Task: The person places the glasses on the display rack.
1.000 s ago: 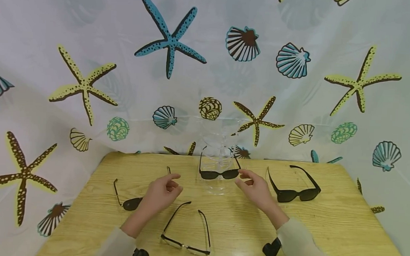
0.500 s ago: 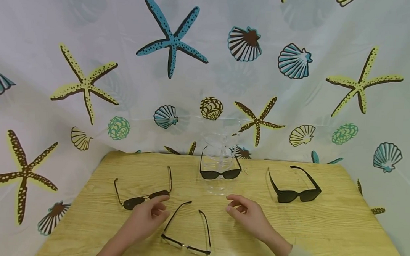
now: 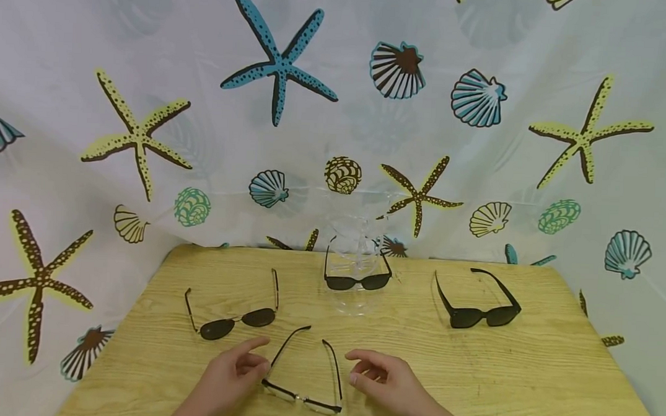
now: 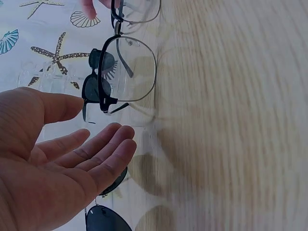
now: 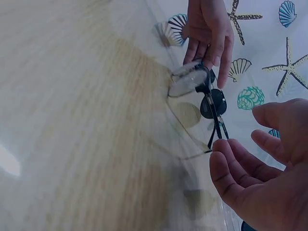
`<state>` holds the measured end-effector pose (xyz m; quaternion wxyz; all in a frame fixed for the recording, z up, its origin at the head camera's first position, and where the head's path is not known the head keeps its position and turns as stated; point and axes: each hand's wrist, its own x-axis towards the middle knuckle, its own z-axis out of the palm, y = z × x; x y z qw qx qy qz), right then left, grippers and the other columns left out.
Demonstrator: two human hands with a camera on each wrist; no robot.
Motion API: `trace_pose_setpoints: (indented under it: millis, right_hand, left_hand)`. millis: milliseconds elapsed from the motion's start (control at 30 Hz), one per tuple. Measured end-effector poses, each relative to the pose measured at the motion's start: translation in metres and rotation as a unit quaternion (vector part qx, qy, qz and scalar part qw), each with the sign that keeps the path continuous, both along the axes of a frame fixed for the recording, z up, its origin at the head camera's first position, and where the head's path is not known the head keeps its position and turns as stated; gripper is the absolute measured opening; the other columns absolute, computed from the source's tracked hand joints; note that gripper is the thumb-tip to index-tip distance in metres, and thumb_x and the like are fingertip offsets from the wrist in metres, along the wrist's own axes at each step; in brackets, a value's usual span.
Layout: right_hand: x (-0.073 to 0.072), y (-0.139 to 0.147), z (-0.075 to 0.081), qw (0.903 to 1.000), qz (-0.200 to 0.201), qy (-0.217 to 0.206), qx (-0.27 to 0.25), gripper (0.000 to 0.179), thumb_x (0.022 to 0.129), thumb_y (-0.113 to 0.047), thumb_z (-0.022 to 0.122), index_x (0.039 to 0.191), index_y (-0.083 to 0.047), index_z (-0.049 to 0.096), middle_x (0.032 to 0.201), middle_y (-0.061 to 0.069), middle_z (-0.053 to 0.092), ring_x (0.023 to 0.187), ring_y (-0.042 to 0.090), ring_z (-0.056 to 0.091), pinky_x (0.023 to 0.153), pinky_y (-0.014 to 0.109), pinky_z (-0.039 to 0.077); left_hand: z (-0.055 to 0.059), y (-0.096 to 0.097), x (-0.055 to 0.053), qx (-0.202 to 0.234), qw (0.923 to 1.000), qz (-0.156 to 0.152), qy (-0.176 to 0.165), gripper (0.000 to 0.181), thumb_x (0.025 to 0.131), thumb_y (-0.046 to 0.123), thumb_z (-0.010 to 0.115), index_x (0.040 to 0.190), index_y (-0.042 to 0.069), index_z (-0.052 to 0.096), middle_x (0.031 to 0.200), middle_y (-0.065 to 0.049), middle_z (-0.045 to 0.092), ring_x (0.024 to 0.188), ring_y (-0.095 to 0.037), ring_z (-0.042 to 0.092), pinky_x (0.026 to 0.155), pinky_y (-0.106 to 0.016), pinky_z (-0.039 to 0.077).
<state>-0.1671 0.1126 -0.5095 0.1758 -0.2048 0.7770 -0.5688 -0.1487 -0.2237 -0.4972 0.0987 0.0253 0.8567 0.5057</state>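
the fingers of the left hand are loosely bent with the thumb set apart from them, holding nothing; the thumb tip comes close to one front corner of the clear-lensed eyeglasses with black brow bars and thin metal lower rims, though i cannot tell whether it touches. the right hand is just beside the opposite temple, thumb and fingers spaced well apart and likewise holding nothing. being on either side of the frame, the hands seem placed to reach both temples evenly.

the eyeglasses sit between them on the pale wood-grained table, near the person. their lens front faces the person, its long axis running left to right with the right end slightly nearer; the unfolded temples point away toward the back and lean inward. the spread temples probably keep the frame steady.

beyond the left hand lie thin-rimmed sunglasses with dark rounded lenses, also front toward the person. farther back, black-framed sunglasses appear to rest on a transparent display stand, presumably to show them raised. to the right are chunky black sunglasses, temples open. behind hangs a white cloth printed with starfish and shells.
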Motion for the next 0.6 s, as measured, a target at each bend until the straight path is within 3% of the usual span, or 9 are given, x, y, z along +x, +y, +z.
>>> trace_pose_setpoints:
  millis: [233, 433, 600]
  right_hand:
    - [0.010, -0.005, -0.005, 0.9990, 0.032, -0.018, -0.024, 0.040, 0.105, -0.021, 0.068, 0.141, -0.005, 0.066, 0.115, 0.014, 0.073, 0.089, 0.004, 0.068, 0.076, 0.020, 0.054]
    - [0.014, -0.008, -0.009, 0.9954, 0.057, -0.067, -0.038, 0.035, 0.104, -0.016, 0.067, 0.137, -0.003, 0.069, 0.111, 0.015, 0.074, 0.078, 0.003, 0.064, 0.069, 0.018, 0.051]
    - [0.015, -0.009, -0.014, 0.9941, 0.082, -0.055, -0.044, 0.032, 0.104, -0.015, 0.067, 0.130, 0.002, 0.072, 0.110, 0.021, 0.075, 0.082, 0.001, 0.066, 0.073, 0.018, 0.053]
  left_hand:
    - [-0.003, -0.004, 0.003, 0.031, 0.9992, -0.026, -0.003, 0.057, 0.102, 0.018, 0.071, 0.152, -0.003, 0.052, 0.116, -0.019, 0.076, 0.105, -0.026, 0.075, 0.085, -0.030, 0.061]
    - [-0.005, -0.003, 0.004, 0.025, 0.9992, -0.028, -0.009, 0.054, 0.102, 0.016, 0.071, 0.150, -0.002, 0.054, 0.115, -0.017, 0.077, 0.107, -0.027, 0.075, 0.086, -0.032, 0.062]
    - [-0.007, -0.003, 0.003, 0.023, 0.9990, -0.038, -0.010, 0.046, 0.102, 0.012, 0.070, 0.144, -0.004, 0.060, 0.110, -0.014, 0.078, 0.102, -0.023, 0.075, 0.084, -0.029, 0.060]
